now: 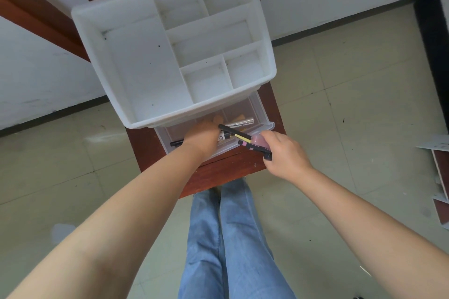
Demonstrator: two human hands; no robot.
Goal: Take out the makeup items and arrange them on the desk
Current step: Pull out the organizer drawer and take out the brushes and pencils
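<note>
**Drawer Unloading Under Way: Both Hands Engaged**

Pale tiled floor, white walls; narrow red-brown desk (218, 175) carrying a white compartmented organiser (136, 60), top sections bare. Clear drawer (264, 128) below, pulled out toward the wearer.

Left hand (201, 138) reaching into drawer, curled down over contents; fingers hidden, so cannot tell whether anything is gripped. White tube with black cap (224, 137) lying just beside its knuckles; black pencil (176, 143) protruding at its left; silver tube (243, 122) resting farther back in the drawer.

Right hand (281, 150) closed around a bundle at the drawer's front right corner: pink bottle (260, 141), dark pen (257, 149), black-and-yellow pencil (234, 132) angled over the drawer.

Handling judgement: items light, rigid, smooth and prone to roll. Best taken mid-barrel, few at a time; bundled grip risks slippage. Placement on desk not yet made; free desk area small.
</note>
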